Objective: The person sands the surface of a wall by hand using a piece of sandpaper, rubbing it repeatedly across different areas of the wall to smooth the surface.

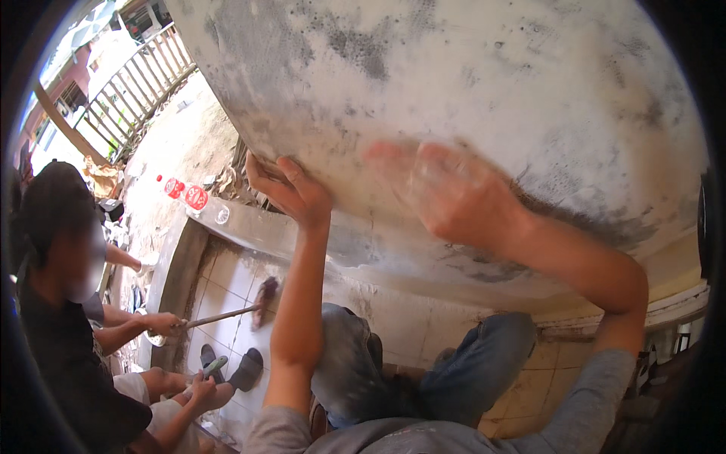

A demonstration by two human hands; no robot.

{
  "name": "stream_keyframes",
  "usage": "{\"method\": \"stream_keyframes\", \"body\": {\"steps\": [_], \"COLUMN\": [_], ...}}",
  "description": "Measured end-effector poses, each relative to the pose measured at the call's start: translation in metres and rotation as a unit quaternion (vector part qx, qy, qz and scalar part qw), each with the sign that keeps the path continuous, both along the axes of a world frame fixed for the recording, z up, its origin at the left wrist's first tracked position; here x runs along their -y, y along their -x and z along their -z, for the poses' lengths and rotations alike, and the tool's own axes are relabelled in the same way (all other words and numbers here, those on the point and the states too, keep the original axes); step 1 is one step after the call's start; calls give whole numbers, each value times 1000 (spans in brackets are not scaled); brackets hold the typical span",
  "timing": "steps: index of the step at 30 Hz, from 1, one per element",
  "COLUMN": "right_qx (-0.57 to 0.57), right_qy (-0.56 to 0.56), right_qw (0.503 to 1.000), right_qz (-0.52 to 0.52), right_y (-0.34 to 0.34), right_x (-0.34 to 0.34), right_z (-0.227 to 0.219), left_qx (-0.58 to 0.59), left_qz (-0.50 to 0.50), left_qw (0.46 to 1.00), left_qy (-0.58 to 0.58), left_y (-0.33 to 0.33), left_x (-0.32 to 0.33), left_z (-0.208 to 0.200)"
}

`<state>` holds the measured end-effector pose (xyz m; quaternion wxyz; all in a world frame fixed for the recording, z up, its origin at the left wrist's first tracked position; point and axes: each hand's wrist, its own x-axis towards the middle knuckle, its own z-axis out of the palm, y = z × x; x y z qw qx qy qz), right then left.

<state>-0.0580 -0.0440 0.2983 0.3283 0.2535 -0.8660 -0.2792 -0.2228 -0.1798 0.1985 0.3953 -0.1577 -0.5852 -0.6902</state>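
Note:
A pale wall point(469, 68), stained with grey and black patches, fills the upper view. My left hand point(302, 195) rests at the wall's left edge, its fingers stretched out and apart, holding nothing that I can see. Against the lower part of the wall is my right hand point(461, 189), smeared by motion. Its fingers reach left along the surface. Whether anything is under or between them is hidden by the blur.
At left, a person in dark clothes point(68, 363) is near a stick point(223, 316) held in hands. A red-labelled plastic bottle point(183, 192) lies by a low ledge point(249, 223). Floor tiles point(234, 276) lie below; a railing point(136, 94) stands beyond.

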Motion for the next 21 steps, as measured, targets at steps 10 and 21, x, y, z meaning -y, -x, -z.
{"method": "stream_keyframes", "body": {"steps": [10, 21], "right_qx": [56, 273], "right_qy": [-84, -257], "right_qw": [995, 927], "right_qz": [-12, -16], "right_y": [11, 40], "right_x": [9, 26], "right_z": [17, 75], "left_qx": [-23, 64], "left_qz": [-38, 88], "left_qw": [998, 985], "left_qy": [49, -134], "left_y": [2, -3], "left_x": [13, 26], "left_z": [-2, -18]}}
